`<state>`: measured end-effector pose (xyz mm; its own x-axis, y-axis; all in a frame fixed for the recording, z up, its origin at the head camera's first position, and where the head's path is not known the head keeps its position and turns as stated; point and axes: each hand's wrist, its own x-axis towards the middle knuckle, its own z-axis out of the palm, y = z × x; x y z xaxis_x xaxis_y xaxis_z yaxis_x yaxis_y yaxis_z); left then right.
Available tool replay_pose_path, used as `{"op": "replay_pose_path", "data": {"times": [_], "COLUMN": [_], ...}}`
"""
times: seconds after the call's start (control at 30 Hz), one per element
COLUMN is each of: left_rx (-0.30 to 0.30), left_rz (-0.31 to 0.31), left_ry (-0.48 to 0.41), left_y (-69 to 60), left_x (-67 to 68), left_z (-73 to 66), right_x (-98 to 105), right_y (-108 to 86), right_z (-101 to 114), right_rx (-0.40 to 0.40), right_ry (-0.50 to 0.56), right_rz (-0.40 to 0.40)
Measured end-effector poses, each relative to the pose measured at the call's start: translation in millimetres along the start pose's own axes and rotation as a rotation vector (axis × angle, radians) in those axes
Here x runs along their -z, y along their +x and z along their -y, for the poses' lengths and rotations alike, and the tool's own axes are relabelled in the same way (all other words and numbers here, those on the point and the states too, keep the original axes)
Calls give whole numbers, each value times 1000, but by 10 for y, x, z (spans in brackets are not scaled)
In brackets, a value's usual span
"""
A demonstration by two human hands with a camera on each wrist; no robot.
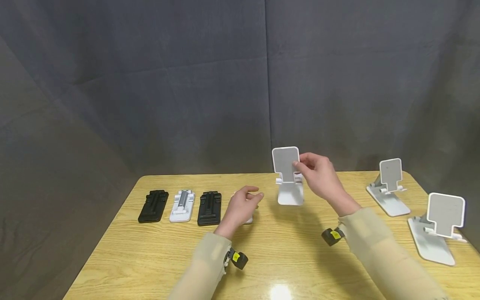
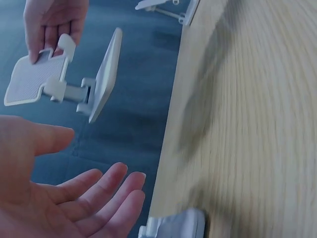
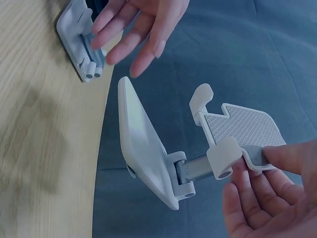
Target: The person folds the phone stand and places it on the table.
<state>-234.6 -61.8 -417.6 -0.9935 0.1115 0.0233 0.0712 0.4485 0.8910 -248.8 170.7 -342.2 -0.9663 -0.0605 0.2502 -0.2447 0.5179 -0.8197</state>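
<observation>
My right hand [image 1: 318,175] pinches a white phone stand [image 1: 285,162] by the side of its grey-padded plate, thumb on the pad. The stand is unfolded and held up off the table; its base [image 3: 141,139], hinge and two lower hooks show in the right wrist view. My left hand [image 1: 240,206] hovers to the left of it, apart from the stand. In the left wrist view that hand's fingers [image 2: 106,198] are spread and loosely bent, with nothing in them. Below it lies a folded white stand [image 3: 74,39], mostly hidden by the hand in the head view.
Two folded black stands [image 1: 153,206] [image 1: 209,208] lie on the left of the wooden table [image 1: 150,258], with a folded white stand [image 1: 182,205] between them. Two unfolded white stands [image 1: 391,175] [image 1: 445,214] stand at the right. A dark curtain [image 1: 187,104] hangs behind the table.
</observation>
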Motion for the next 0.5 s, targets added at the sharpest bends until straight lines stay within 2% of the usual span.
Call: {"op": "replay_pose_path", "data": {"times": [0.17, 0.37, 0.5], "left_rx": [8, 61, 90], "left_rz": [49, 114, 158], "left_ry": [-133, -382, -510], "left_y": [-8, -31, -56], "left_x": [-117, -279, -356], "left_z": [-9, -44, -79], "right_x": [-41, -72, -85], "right_y": [-14, -59, -91], "right_z": [33, 60, 76], "right_rx": [30, 47, 53], "right_ry": [17, 31, 48], "right_rz": [-3, 4, 18]}}
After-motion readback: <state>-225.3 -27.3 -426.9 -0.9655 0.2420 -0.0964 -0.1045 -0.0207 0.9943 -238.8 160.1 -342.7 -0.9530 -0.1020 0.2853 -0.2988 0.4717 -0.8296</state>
